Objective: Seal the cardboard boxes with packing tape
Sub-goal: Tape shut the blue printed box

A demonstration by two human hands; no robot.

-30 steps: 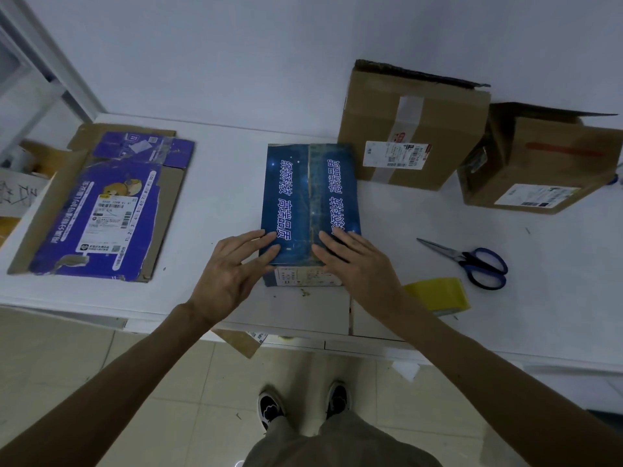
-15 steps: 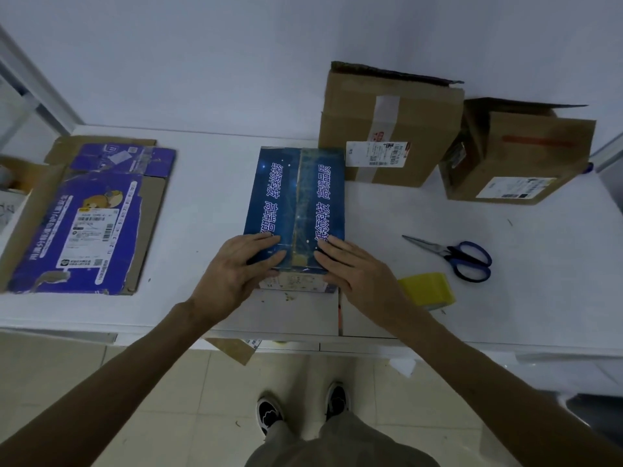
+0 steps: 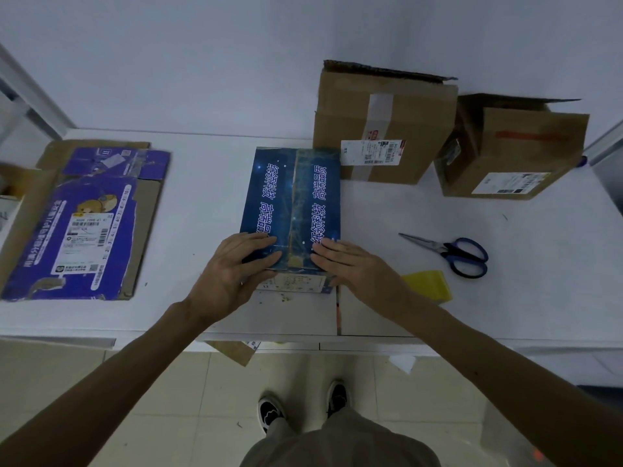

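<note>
Pressing left hand point(image 3: 232, 271) and right hand point(image 3: 350, 267) flat, fingers straight, holding nothing, onto the near end of the blue box point(image 3: 293, 197) mid-table, either side of its centre seam. Reaching forward with both forearms converging, yellow tape roll point(image 3: 427, 285) just right.

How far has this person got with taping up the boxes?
Done: the flaps of the dark blue printed cardboard box lie folded shut. In hand: the left hand and right hand press flat on them; whether the seam bears tape is unclear. Left: the yellow tape roll and blue-handled scissors lie untouched, and two brown cardboard boxes stand open-topped behind.
</note>
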